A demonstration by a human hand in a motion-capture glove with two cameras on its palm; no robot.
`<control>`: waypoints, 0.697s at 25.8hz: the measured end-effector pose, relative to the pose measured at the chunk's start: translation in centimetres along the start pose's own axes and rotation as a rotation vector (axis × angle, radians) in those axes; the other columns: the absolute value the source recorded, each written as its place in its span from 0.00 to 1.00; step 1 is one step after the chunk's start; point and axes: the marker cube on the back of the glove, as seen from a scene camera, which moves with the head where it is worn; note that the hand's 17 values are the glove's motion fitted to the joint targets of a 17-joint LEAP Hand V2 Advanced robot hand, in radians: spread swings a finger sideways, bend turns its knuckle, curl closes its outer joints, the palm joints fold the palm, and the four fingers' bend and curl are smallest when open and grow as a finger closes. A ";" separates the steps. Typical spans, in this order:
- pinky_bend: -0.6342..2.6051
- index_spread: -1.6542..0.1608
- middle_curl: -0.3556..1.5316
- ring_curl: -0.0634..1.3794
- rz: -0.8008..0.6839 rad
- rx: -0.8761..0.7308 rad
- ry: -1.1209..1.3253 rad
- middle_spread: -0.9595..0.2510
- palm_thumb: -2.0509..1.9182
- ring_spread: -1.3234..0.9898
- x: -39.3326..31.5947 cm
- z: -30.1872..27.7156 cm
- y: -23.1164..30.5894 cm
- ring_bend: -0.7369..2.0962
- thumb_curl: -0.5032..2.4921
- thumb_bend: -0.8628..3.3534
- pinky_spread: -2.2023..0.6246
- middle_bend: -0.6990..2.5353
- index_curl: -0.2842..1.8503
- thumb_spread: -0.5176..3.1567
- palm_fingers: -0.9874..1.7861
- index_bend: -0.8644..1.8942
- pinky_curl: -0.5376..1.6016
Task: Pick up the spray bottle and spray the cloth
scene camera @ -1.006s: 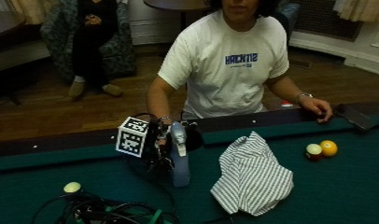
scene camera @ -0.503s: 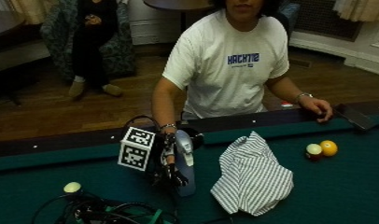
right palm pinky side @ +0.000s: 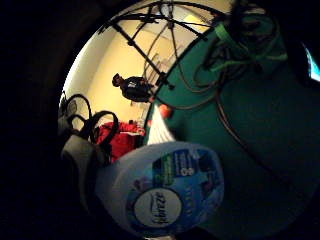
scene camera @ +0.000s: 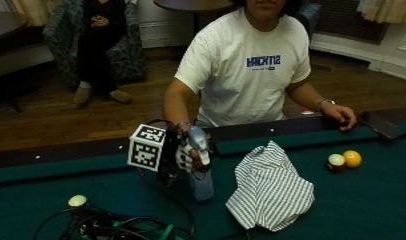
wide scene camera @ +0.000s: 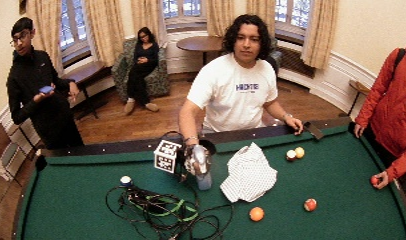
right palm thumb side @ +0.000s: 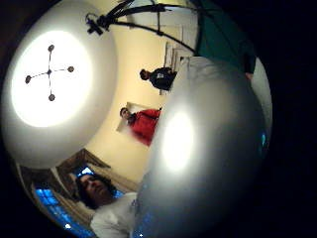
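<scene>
My gloved right hand [scene camera: 184, 156] is wrapped around the neck of the spray bottle [scene camera: 200, 172], which stands upright with its base on or just above the green table [scene camera: 363, 200]; I cannot tell which. The striped cloth [scene camera: 269, 189] lies crumpled just to its right. So the grasp looks done, and aiming the nozzle and spraying remain.

A green pool table [scene camera: 363, 210] carries a striped cloth [scene camera: 271, 187], crumpled near its middle. Two balls [scene camera: 344, 160] touch each other near the far rail. A tangle of cables [wide scene camera: 164, 210] lies at the near side, a white ball [scene camera: 77, 200] beside it.
</scene>
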 end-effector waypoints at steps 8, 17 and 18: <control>0.35 0.77 0.47 0.36 -0.164 -0.037 -0.026 0.63 0.75 0.49 -13.2 -3.8 -1.8 0.55 0.37 0.22 0.68 0.43 0.35 0.29 0.87 0.45 0.44; 0.36 0.77 0.48 0.37 -0.144 -0.198 0.029 0.63 0.76 0.49 -21.7 -5.9 -2.5 0.55 0.39 0.20 0.68 0.43 0.37 0.26 0.86 0.46 0.45; 0.36 0.77 0.48 0.37 -0.119 -0.220 0.053 0.63 0.76 0.49 -22.2 -5.5 -2.7 0.55 0.39 0.20 0.68 0.43 0.37 0.26 0.86 0.46 0.45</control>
